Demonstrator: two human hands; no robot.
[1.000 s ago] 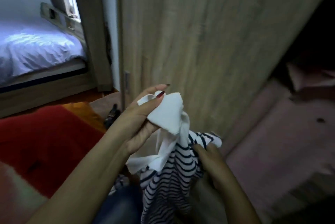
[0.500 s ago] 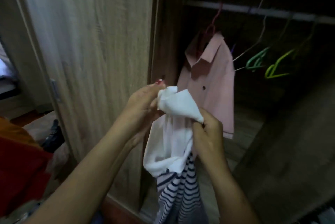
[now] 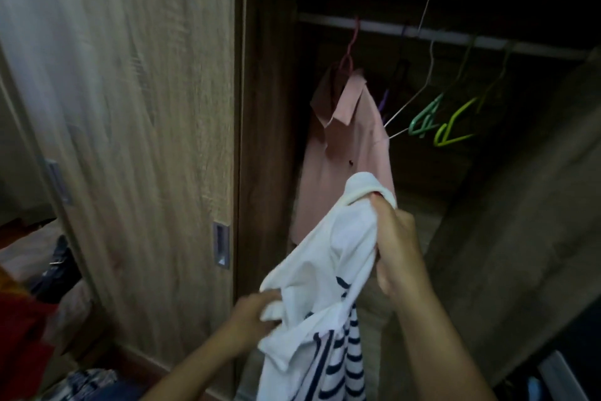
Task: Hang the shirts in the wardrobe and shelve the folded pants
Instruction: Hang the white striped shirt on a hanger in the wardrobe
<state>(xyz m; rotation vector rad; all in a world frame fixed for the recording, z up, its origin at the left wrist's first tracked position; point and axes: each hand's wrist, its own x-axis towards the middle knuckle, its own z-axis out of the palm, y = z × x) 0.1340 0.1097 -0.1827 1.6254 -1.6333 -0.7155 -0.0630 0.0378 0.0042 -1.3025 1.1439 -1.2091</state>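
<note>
**Operator:** Specify the door finish.

**Technician:** The pale wood-grain sliding wardrobe door (image 3: 130, 108) has a matt surface with fine streaked grain. Its grey recessed rectangular handle (image 3: 221, 246) looks like dull metal.

**Operator:** And the garments?

**Technician:** The white shirt with navy stripes (image 3: 325, 270) is soft, matt, creased cloth. The pink collared shirt (image 3: 344, 153) is smooth matt cloth.

**Operator:** Hanging hardware?

**Technician:** The green hanger (image 3: 426, 111) and lime-yellow hanger (image 3: 455, 116) are glossy plastic. The thin pale wire hanger (image 3: 406, 104) looks like metal. The pale round rail (image 3: 383, 28) is smooth with a slight sheen.

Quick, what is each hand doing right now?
Left hand: grips the striped shirt lower down.
Right hand: grips the same shirt near its top.
</note>
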